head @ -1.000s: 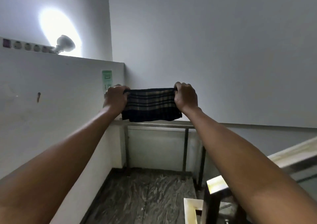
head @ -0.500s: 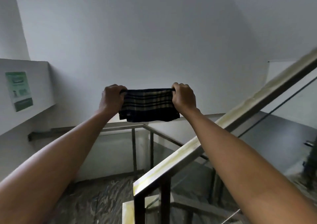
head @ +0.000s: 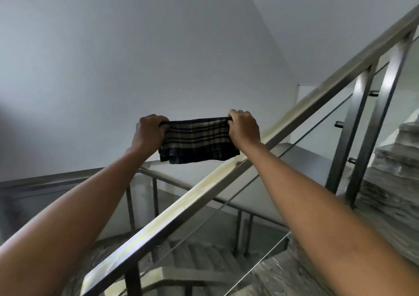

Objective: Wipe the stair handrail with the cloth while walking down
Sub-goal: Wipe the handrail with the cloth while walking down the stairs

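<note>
A dark plaid cloth (head: 197, 140) is stretched flat between my two outstretched hands at the middle of the view. My left hand (head: 148, 132) grips its left edge and my right hand (head: 243, 129) grips its right edge. The metal stair handrail (head: 186, 211) runs diagonally from the lower left up to the upper right, passing under and behind the cloth. The cloth hangs above the rail; I cannot tell whether it touches it.
Glass panels (head: 306, 141) and steel posts (head: 360, 123) stand under the rail. Grey marbled steps (head: 394, 168) rise at the right. A lower flight (head: 204, 257) and a second railing (head: 154, 195) lie below. A plain white wall (head: 136, 57) fills the background.
The view has swung to the right: the wall lamp and green notice have left the frame, and the sloping handrail and steps have come in. Both hands hold the cloth as before.
</note>
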